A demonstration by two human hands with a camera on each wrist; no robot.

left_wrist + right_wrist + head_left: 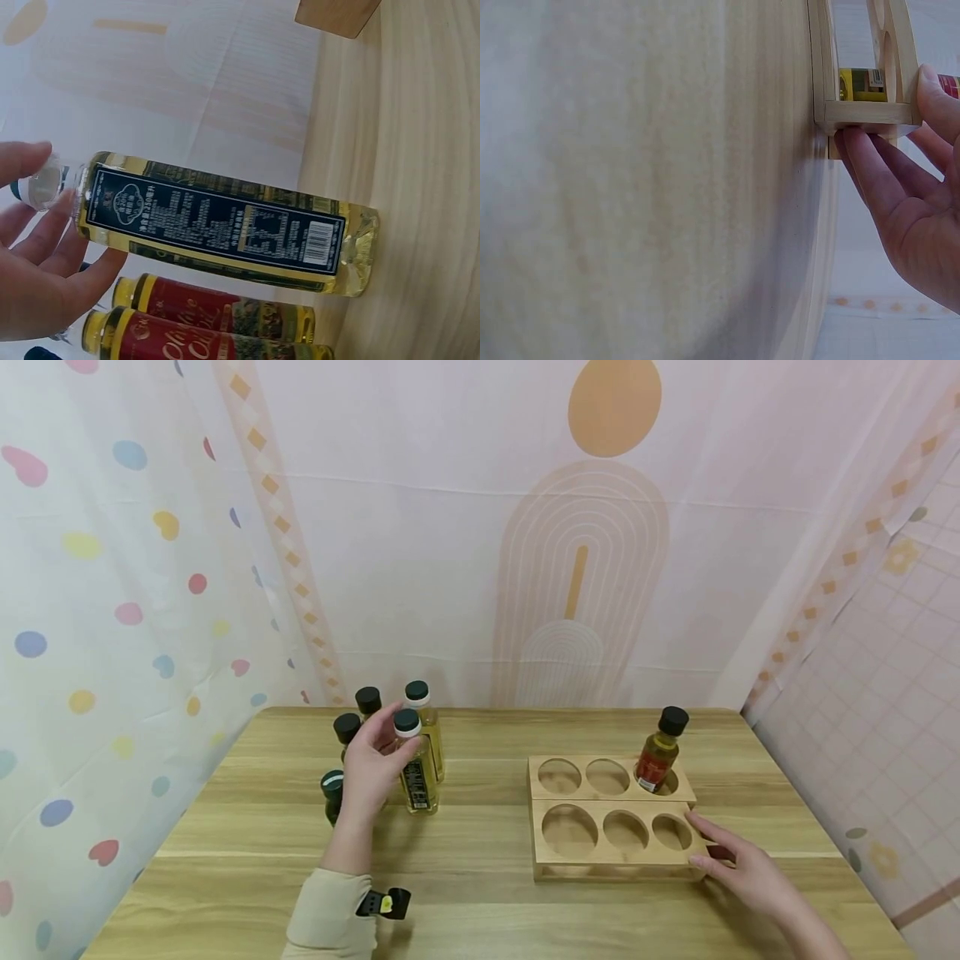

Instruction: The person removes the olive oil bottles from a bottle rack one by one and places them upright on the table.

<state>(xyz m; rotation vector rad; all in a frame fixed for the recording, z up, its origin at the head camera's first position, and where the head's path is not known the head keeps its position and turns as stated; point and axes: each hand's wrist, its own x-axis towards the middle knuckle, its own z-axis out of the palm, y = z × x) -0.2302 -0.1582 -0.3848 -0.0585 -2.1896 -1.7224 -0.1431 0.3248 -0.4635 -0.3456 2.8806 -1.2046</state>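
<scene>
My left hand [372,764] grips a clear bottle of yellow oil [418,777] by its neck, under the dark cap. A dark label with pale print covers this oil bottle's side in the left wrist view; whether its base touches the table I cannot tell. My right hand [750,868] holds the right end of a two-tier wooden bottle rack [615,870]. In the right wrist view, the thumb [936,101] lies on the upper board and the fingers are against the end. A black-capped, red-labelled bottle [657,758] stands in the rack's back right hole.
Behind the held bottle stands another yellow oil bottle [431,727]. Black-capped bottles [368,700] and a green-capped bottle [332,793] are left of it, partly hidden by my hand. Red-labelled olive oil bottles [180,337] show in the left wrist view. Patterned curtains [420,527] hang around the wooden table [480,918].
</scene>
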